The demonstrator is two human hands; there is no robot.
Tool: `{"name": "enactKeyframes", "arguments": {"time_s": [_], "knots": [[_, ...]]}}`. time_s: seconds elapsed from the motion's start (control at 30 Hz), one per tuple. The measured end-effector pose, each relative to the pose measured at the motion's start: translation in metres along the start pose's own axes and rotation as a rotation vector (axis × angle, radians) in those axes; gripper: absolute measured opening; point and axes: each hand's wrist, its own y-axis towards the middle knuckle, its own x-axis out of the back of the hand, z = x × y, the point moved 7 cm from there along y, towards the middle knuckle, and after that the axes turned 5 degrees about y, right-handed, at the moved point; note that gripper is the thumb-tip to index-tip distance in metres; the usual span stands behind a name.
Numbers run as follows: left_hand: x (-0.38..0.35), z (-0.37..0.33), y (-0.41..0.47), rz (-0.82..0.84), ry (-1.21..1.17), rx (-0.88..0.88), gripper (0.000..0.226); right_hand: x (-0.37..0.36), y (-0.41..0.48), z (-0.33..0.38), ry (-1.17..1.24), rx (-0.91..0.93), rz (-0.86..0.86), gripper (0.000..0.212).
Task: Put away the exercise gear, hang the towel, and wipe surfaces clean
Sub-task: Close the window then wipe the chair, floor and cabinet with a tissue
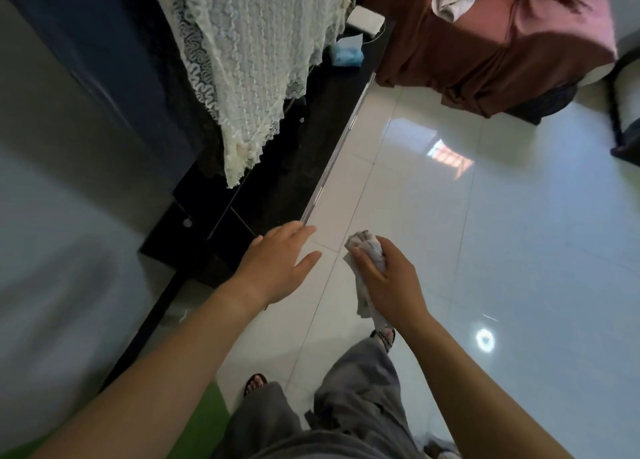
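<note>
Walking beside the black cabinet [263, 168], the right hand [388, 285] has its fingers closed around a bunched grey cloth [367, 251] (soft, light, floppy, so grabbing the middle works). Left hand [273, 264] is spread open, holding nothing, nearer the cabinet.
</note>
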Motion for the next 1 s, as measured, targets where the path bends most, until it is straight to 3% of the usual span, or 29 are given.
{"name": "enactKeyframes", "arguments": {"time_s": [0.23,0.47,1.0], "knots": [[-0.019,-0.085,0.093,-0.007,0.006,0.044,0.053,0.095,0.070,-0.044,0.031,-0.005,0.033,0.014],[-0.031,-0.178,0.171,0.000,-0.015,0.065,0.052,0.190,0.133,-0.094,0.016,-0.039,0.076,0.021],[-0.025,-0.178,0.249,0.031,-0.065,0.206,0.052,0.213,0.233,-0.104,-0.009,-0.029,0.212,0.018]]}}
